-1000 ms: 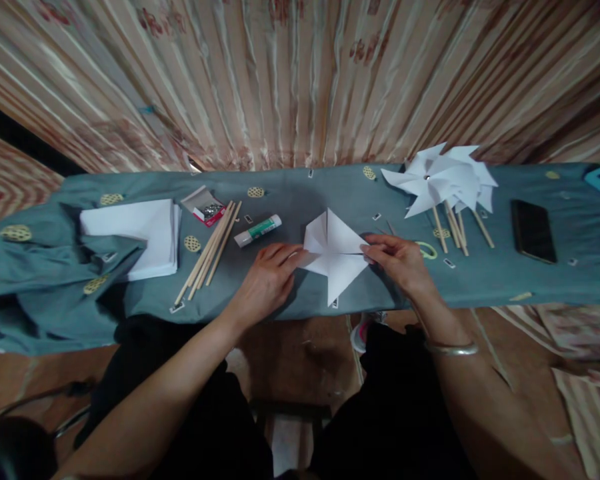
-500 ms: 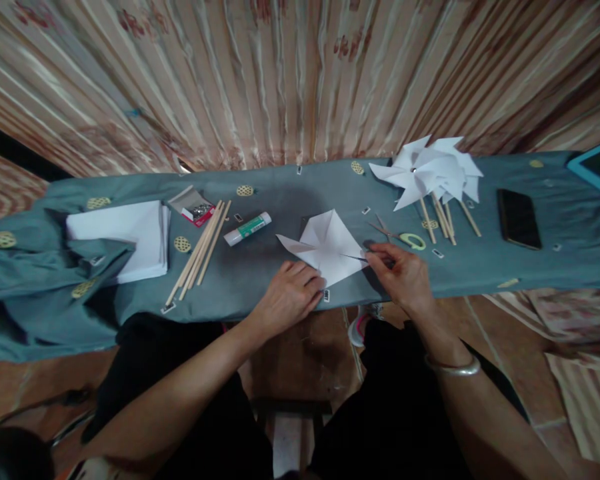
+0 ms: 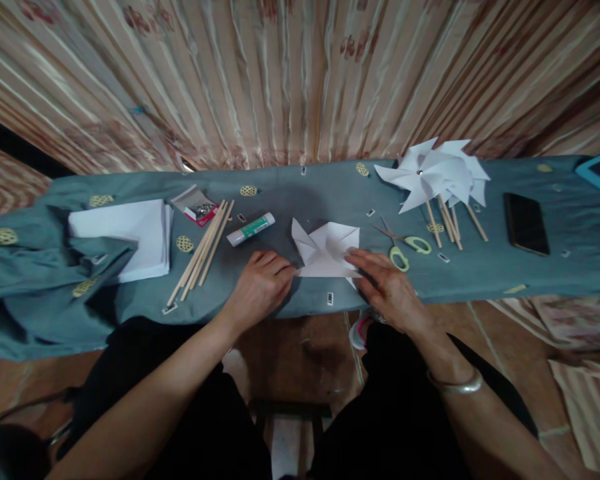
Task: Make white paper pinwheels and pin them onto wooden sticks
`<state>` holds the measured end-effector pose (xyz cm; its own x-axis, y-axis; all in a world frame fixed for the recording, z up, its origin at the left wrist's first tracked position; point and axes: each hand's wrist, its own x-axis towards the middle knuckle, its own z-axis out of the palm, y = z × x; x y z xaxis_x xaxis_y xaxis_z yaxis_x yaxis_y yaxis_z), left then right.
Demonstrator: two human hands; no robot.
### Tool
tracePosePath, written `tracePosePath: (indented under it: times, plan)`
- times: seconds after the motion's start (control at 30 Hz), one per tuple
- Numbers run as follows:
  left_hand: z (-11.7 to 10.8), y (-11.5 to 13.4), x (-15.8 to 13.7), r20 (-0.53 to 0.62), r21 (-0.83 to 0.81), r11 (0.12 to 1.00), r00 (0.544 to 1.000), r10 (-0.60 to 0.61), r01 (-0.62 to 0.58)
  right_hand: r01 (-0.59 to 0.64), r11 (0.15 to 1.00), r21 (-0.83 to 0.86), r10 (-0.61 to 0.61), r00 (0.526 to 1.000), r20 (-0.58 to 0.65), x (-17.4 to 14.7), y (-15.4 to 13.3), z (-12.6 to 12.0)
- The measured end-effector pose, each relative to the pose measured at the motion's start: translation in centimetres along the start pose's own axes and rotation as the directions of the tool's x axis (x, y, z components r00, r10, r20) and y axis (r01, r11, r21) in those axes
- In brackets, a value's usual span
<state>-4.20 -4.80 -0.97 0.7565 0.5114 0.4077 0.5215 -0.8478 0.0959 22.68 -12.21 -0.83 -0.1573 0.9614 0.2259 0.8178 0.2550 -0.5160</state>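
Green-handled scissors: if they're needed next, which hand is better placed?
Likely the right hand: it touches the folded paper on the side nearer the scissors, while the left hand is at the paper's opposite side.

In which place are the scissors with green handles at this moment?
In the head view, the green-handled scissors lie on the blue-green cloth right of centre, just beyond the right hand and left of the pinwheel sticks.

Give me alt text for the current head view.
A person's left hand and right hand touch opposite ends of a partly folded white paper on teal cloth. Glue stick, wooden sticks and stacked paper lie to the left; scissors, pinwheels and phone to the right.
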Motion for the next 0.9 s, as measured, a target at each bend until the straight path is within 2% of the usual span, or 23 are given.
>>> tracePosePath:
  times: [0.13,0.4,0.63,0.9]
  plan:
    - [0.2,1.0,0.4,0.026,-0.011,1.0,1.0,0.012,-0.012,0.013,1.0,0.016,-0.014,0.999,0.041,-0.1,0.1,0.5]
    - [1.6,3.1,1.6,0.067,-0.155,0.986,0.996,0.067,-0.056,-0.029,0.989,0.147,0.021,0.998,0.054,-0.2,-0.2,0.3]
    - [1.7,3.1,1.7,0.075,-0.191,0.981,0.996,0.055,-0.04,-0.109,0.942,0.319,0.102,0.994,0.041,-0.1,-0.1,0.5]
    - [2.0,3.2,1.5,0.091,-0.179,0.984,0.995,0.027,-0.01,-0.24,0.855,0.46,0.276,0.961,-0.011,1.9,-0.3,1.5]
